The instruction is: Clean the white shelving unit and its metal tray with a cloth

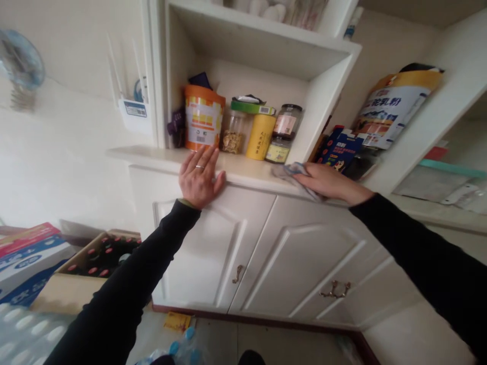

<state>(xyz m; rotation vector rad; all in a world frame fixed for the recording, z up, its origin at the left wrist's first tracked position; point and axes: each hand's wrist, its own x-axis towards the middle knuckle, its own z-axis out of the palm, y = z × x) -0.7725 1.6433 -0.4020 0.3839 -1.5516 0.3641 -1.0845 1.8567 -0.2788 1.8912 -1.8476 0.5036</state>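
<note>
Starting at the far left, there's a cardboard crate (93, 263) of red-capped bottles just beside a blue-and-white carton (32, 261). Next up, your left hand (198, 177) is spread wide and flat, holding nothing, with its fingers on the front edge of the white cabinet's surface (243, 170) and a ring (200, 166) on one finger. Right behind those fingers stands an orange tub (203, 117), then a glass jar of dried food (233, 134), a yellow canister (261, 137) and two stacked jars (285, 134). And here's your right hand (335, 183), open and palm down, pinning a crumpled grey-blue cloth (291, 177) to the surface's front edge without closing around it. Further right, a big bag of milk powder (393, 109) leans on the shelf.
</note>
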